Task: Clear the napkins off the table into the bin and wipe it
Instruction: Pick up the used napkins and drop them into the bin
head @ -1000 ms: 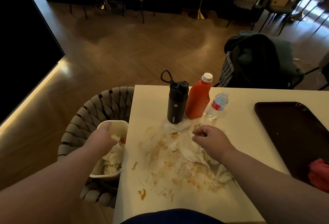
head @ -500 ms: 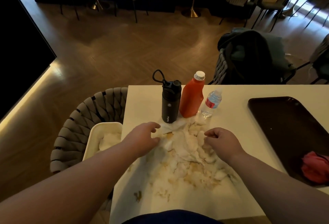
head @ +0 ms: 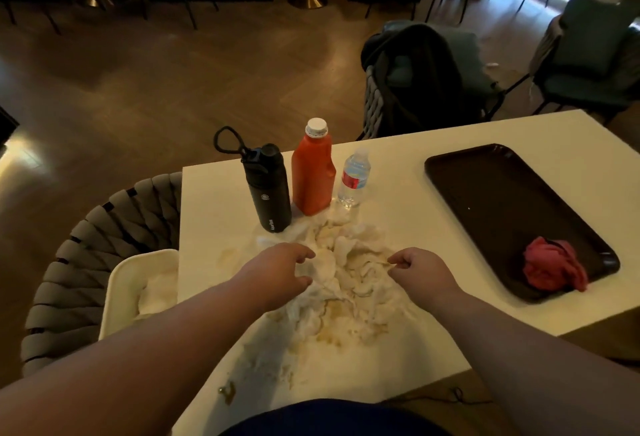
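Note:
A heap of wet, brown-stained white napkins [head: 349,283] lies in the middle of the white table [head: 408,193]. My left hand [head: 277,271] rests on the heap's left side, fingers curled into the paper. My right hand [head: 420,271] is on its right side, fingertips pinching a napkin. A cream bin [head: 119,283] stands on the woven chair at the table's left edge and holds several napkins. A pink cloth [head: 554,267] lies bunched on the dark tray.
A black flask [head: 268,186], an orange bottle [head: 311,172] and a small water bottle [head: 353,177] stand just behind the heap. The dark tray [head: 502,200] lies at the right. Brown spill spots [head: 227,390] mark the near edge. A woven chair [head: 104,228] is left, another chair [head: 415,79] behind.
My left hand left the bin, crossed right and settled onto the napkin heap. My right hand stayed on the heap, which is now bunched more tightly between both hands.

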The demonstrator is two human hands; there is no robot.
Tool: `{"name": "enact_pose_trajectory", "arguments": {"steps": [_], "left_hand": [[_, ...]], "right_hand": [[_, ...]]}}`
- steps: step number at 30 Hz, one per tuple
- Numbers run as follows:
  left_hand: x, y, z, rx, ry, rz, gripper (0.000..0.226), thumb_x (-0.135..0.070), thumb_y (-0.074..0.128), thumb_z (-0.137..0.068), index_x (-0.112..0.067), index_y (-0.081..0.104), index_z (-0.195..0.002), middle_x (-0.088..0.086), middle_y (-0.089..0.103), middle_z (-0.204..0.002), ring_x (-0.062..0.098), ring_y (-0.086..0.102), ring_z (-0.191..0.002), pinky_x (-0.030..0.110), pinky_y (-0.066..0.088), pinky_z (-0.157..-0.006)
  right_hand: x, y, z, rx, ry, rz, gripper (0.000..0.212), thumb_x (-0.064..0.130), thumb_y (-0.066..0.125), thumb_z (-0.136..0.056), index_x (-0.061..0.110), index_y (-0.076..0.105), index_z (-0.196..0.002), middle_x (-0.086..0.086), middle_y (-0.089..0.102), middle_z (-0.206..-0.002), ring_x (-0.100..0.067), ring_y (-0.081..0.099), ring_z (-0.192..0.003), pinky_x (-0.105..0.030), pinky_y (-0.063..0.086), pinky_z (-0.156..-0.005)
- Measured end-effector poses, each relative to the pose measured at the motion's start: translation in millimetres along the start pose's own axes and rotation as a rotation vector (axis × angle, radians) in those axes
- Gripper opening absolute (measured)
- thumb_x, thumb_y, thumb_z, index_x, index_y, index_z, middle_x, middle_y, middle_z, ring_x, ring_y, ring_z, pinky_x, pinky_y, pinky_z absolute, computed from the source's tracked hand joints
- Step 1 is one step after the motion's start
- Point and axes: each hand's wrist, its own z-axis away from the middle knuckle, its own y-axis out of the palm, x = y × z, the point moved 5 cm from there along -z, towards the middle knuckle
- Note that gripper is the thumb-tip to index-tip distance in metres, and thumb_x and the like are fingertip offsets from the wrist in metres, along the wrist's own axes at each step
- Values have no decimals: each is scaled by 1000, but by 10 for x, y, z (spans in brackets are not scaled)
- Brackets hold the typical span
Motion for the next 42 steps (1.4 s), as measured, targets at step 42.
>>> {"name": "enact_pose_trajectory", "arguments": {"steps": [42], "left_hand": [[-72,-25,-14,-35,10,34,49,-34,74,-93,-39,57,-139,-12,62,-133,9,63,-109,17,53,-80]], "right_hand": [[725,-202,129,-53,-104,-409,19,-2,64,-85,17,70,-84,-2,67,-75,-16,63,-68,-34,60,-61]]}}
